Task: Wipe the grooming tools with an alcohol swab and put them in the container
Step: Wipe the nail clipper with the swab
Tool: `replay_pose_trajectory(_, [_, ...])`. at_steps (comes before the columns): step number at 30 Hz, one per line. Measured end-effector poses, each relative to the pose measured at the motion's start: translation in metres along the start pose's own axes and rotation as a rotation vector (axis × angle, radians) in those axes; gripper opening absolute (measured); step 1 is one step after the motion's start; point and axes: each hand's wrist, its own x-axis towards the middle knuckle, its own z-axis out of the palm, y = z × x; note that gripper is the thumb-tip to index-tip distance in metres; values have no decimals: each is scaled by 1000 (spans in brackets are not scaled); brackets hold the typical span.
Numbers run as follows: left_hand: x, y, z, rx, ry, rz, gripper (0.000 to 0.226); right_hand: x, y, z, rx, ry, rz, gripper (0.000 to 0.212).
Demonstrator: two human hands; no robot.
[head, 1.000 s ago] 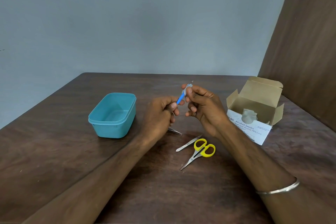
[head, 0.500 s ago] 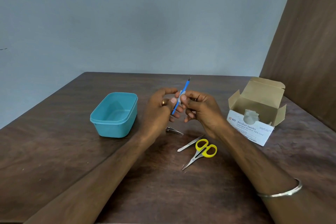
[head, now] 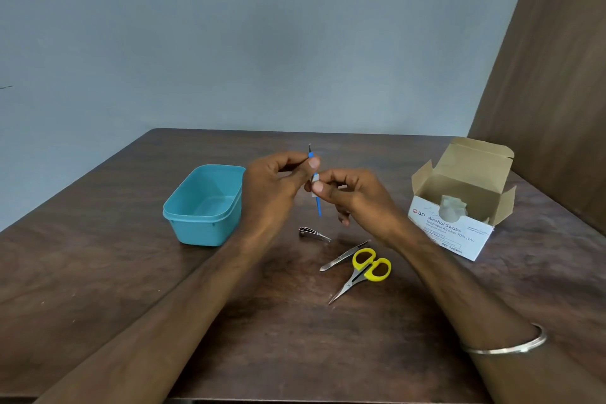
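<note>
Hands [head: 314,184] pinching thin blue tool [head: 318,207], upright, white swab [head: 315,185] around its middle

Blue tool's [head: 318,207] middle behind fingers [head: 317,186]

Both arms are bare, with no sleeves to see. The right arm has a thin, shiny silver bangle [head: 505,345] around the wrist. The left hand [head: 272,187] and the right hand [head: 357,197] wear no gloves.

The white swab box [head: 449,233] reads "BD" and "Alcohol Swabs" — "Isopropyl Alcohol 70%" beneath.
</note>
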Motion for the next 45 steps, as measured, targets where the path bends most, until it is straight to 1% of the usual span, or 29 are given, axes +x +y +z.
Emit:
replay_pose_trajectory(2, [0, 4, -1, -49, 38, -18, 3, -1, 0, 1, -41, -15, 2, 11])
replay_pose_trajectory(6, [2, 8, -4, -129, 118, -42, 11, -2, 0, 3, -69, 14, -14, 11])
replay_pose_trajectory(11, [4, 7, -5, -157, 215, -26, 12, 3, 9, 2, -134, 75, -36, 14])
replay_pose_trajectory(14, [6, 6, -5, -163, 227, -18, 16, 4, 10, -4, -189, 114, -68, 18])
replay_pose_trajectory(17, [7, 4, -6, -187, 229, -11, 25, 5, 10, -11, -248, 153, -105, 12])
replay_pose_trajectory(19, [7, 3, -6, -160, 218, -8, 21, 7, 11, -17, -273, 200, -118, 11])
replay_pose_trajectory(22, [5, 3, -5, -117, 173, -20, 13, 9, 12, -22, -284, 258, -135, 18])
replay_pose_trajectory(25, [6, 5, -8, 18, 99, -6, 14, 9, 11, -28, -292, 316, -153, 22])
replay_pose_trajectory(27, [8, 7, -11, 221, 31, 70, 14, 10, 9, -32, -308, 338, -168, 20])
replay_pose_trajectory(29, [10, 5, -14, 484, -21, 258, 8, 10, 7, -34, -351, 335, -195, 17])
replay_pose_trajectory(30, [11, 3, -15, 595, -35, 374, 10, 10, 7, -35, -373, 331, -205, 15])
replay_pose_trajectory(31, [11, 0, -15, 665, -40, 461, 13, 10, 7, -35, -393, 326, -208, 13])
replay_pose_trajectory(33, [11, -4, -15, 718, -20, 535, 13, 10, 6, -34, -406, 321, -213, 10])
replay_pose_trajectory(35, [11, -5, -15, 722, 11, 553, 11, 9, 4, -34, -349, 327, -204, 13])
replay_pose_trajectory(38, [10, -3, -14, 686, 30, 516, 9, 8, 1, -32, -154, 369, -173, 19])
replay_pose_trajectory(41, [7, 0, -11, 592, 19, 386, 10, 7, -3, -30, 81, 407, -136, 19])
replay_pose_trajectory(45, [5, -2, -8, 491, -36, 205, 9, 5, -7, -27, 356, 406, -59, 13])
